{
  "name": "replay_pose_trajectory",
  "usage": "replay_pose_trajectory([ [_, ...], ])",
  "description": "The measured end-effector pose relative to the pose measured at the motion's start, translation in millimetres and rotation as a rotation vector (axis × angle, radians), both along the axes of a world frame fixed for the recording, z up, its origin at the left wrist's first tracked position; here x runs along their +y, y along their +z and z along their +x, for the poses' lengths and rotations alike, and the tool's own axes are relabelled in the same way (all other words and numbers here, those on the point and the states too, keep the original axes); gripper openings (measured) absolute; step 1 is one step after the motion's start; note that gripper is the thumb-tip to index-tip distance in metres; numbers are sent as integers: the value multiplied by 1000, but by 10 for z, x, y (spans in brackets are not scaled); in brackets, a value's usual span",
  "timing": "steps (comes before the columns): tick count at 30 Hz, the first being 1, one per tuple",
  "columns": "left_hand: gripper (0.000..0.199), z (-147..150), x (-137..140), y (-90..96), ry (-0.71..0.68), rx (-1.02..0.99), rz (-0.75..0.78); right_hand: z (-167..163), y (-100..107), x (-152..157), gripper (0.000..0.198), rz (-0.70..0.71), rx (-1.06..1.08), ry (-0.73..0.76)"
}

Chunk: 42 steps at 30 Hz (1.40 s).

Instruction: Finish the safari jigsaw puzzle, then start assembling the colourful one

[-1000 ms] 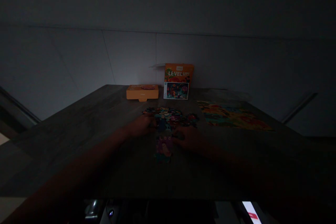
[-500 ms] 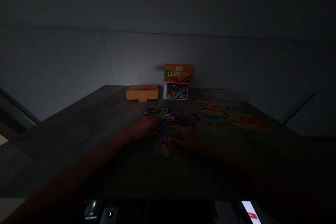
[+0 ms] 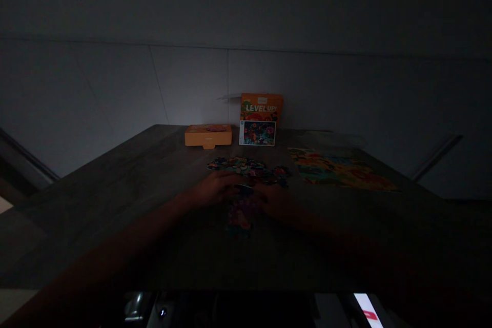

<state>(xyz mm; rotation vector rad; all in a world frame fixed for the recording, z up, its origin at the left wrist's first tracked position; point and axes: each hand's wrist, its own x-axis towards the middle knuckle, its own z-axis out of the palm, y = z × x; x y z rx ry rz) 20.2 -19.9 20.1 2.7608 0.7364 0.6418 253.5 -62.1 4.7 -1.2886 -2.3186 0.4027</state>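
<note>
The scene is very dim, so finger detail is partly lost. Between my hands a dark blue jigsaw puzzle piece [image 3: 243,189] is tilted, its far edge catching light. My left hand [image 3: 216,188] has its fingers curled at the piece's left side. From the right, my right hand [image 3: 273,199] closes on the other side of it. Just nearer to me lies a joined strip of purple and pink puzzle pieces [image 3: 240,216], flat on the table. Beyond my fingers spreads a heap of loose puzzle pieces [image 3: 242,165].
An orange box [image 3: 208,136] lies at the back of the grey table [image 3: 126,174]. Beside it stands an orange puzzle box [image 3: 261,107] with a picture on its front. A colourful sheet [image 3: 342,170] lies at right. A lit phone screen [image 3: 368,310] shows below the table edge.
My hands have drawn slightly nearer to each other and their fingers have curled in. The blue puzzle piece, flat before, is now tilted with its far edge raised.
</note>
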Motion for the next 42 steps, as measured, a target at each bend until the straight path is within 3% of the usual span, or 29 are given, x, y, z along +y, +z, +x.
replay_pose_trajectory([
  [7, 54, -26, -29, -27, 122, -101, -86, -15, -12, 20, 24, 110, 279, -42],
  [19, 17, -11, -6, -5, 28, -222, 119, -20, 44, 12, 28, 4, 377, -101],
  [42, 18, -15, -25, 20, 4, -135, 154, -14, -20, 33, 29, -21, 377, 3],
])
